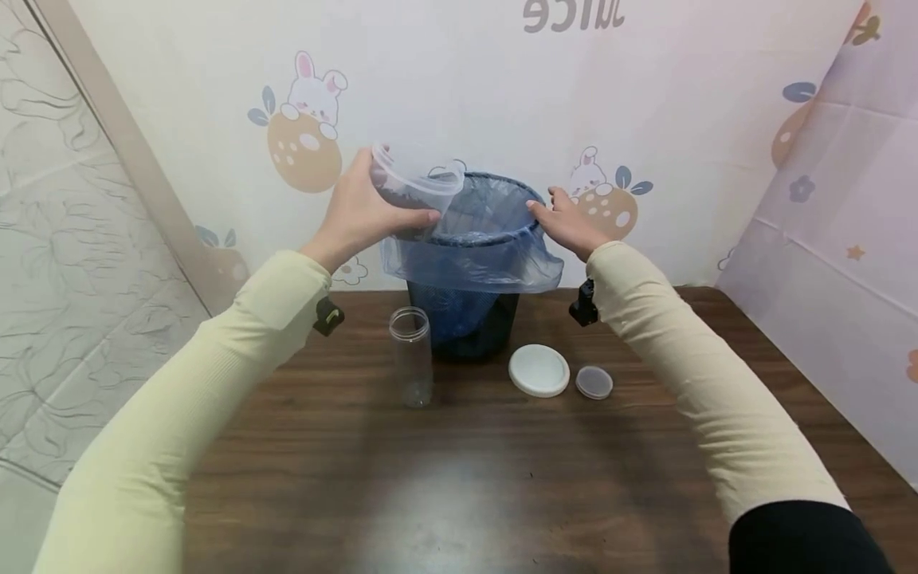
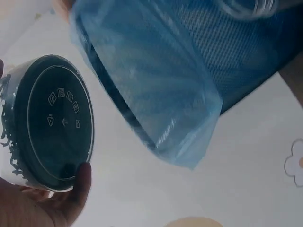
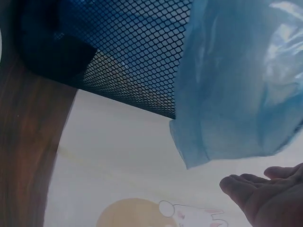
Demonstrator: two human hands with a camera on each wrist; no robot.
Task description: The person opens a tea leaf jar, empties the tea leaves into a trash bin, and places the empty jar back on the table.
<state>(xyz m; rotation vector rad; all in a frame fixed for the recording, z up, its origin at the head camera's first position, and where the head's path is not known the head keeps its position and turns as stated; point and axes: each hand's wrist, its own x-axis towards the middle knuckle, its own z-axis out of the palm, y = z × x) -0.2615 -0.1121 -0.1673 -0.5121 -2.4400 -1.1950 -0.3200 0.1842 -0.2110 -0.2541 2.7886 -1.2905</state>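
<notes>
My left hand (image 1: 362, 211) grips a clear round plastic tub (image 1: 419, 191) by its side and holds it tilted at the left of the bin's rim. Its round base (image 2: 59, 123), with moulded symbols, faces the left wrist camera; dark material shows through the base and lower wall. A mesh waste bin (image 1: 466, 319) stands upright, lined with a translucent blue bag (image 1: 488, 267) folded over its rim. Close beside the rim's right side, my right hand (image 1: 570, 226) has its fingers extended and holds nothing. The right wrist view shows those fingers (image 3: 246, 184) just outside the hanging bag edge.
An uncapped clear jar (image 1: 412, 359) stands before the bin on the brown wooden table (image 1: 301, 462). A white round lid (image 1: 539, 371) and a smaller translucent lid (image 1: 594, 383) lie to its right. Behind the bin hangs a patterned wall covering (image 1: 445, 88).
</notes>
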